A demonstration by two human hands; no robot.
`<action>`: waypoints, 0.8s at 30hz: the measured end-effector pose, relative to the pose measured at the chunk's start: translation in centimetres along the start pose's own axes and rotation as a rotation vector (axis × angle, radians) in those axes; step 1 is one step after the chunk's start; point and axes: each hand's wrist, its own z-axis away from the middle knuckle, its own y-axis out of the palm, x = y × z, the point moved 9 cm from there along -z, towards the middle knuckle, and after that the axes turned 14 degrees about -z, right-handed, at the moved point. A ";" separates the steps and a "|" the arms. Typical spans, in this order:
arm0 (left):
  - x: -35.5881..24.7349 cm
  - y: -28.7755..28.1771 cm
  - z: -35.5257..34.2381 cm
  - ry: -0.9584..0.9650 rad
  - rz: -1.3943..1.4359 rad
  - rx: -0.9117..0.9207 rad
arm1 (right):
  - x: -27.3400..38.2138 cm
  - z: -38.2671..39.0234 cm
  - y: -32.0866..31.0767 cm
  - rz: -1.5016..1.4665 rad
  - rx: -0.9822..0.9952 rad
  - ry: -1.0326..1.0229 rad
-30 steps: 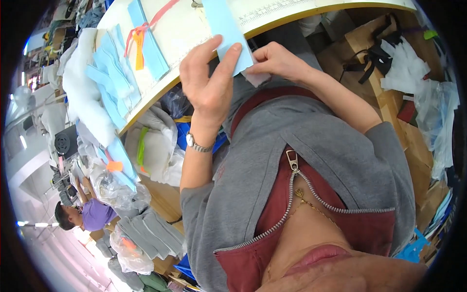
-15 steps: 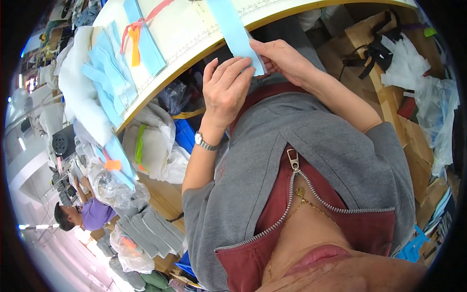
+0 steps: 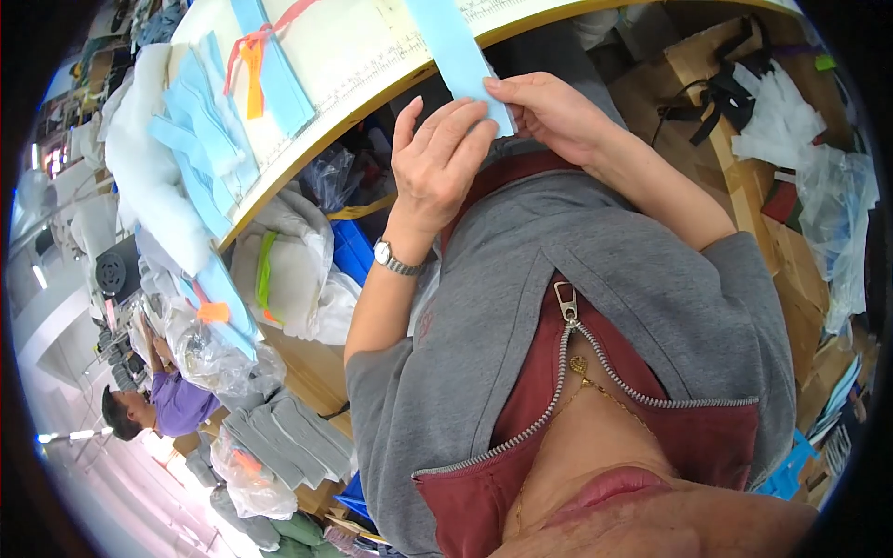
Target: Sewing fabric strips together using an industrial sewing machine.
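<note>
A light blue fabric strip (image 3: 458, 58) runs from the table's far side over its front edge and hangs toward my body. Its near end lies between my two hands. My right hand (image 3: 563, 119) pinches the strip's right edge, thumb on top and fingers underneath. My left hand (image 3: 439, 167) bends its fingertips over the strip's left edge close to that end; one finger stands away from the others, and the thumb is hidden.
The white curved table (image 3: 358, 56) has a printed ruler scale along its edge. More blue strips (image 3: 276, 79), an orange tag (image 3: 251, 79) and white padding (image 3: 149, 158) lie at left. Plastic bags and cardboard (image 3: 791, 270) stand at right. A person in purple (image 3: 181, 402) is far left.
My left fingers have spread slightly and shifted on the strip's near end. The right hand keeps its pinch, with its thumb a little further over the edge.
</note>
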 end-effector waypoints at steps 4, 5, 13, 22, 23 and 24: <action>0.0 -0.1 -0.3 0.025 -0.015 0.004 | -0.3 0.1 -0.4 0.008 -0.024 -0.001; 0.0 0.0 -0.3 0.027 -0.026 0.016 | -0.3 0.0 -0.5 0.009 -0.021 -0.004; 0.0 -0.3 -0.3 0.033 -0.024 -0.011 | 1.9 2.8 -1.6 0.193 -0.139 -0.289; 0.5 -0.1 -0.3 -0.026 0.093 -0.032 | 5.2 7.1 3.4 1.065 0.031 -1.103; 0.4 0.0 -0.3 -0.018 0.086 -0.033 | 5.2 7.1 3.6 1.081 0.042 -1.131; 0.4 -0.1 -0.3 -0.021 0.086 -0.031 | 5.2 7.2 3.7 1.097 0.041 -1.152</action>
